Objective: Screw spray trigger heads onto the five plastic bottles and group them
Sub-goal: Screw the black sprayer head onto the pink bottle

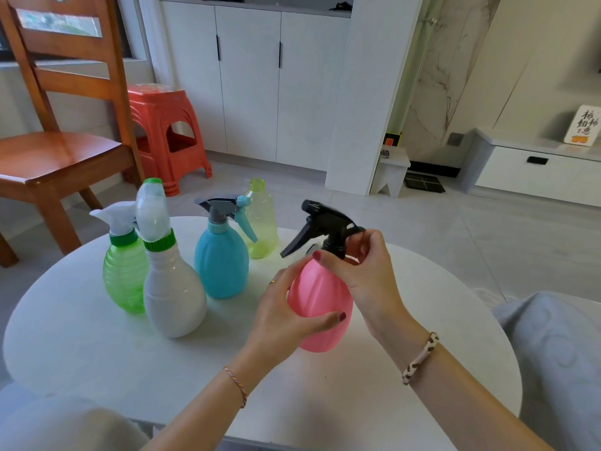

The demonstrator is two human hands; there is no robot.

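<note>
Two hands busy | left hand (pixel 286 315) grips pink bottle (pixel 320 307) steady | right hand (pixel 361 271) pinches black trigger head (pixel 325 227) to twist.

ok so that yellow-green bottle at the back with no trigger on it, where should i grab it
Probably grip the yellow-green bottle around its straight body below the open neck, coming from the right. It stands upright, and the blue bottle with its trigger crowds its left side, while the right side is free.

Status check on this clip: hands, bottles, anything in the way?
Left hand grips pink bottle. Right hand pinches black trigger head at neck. Yellow-green bottle uncapped. Nothing blocking.
</note>
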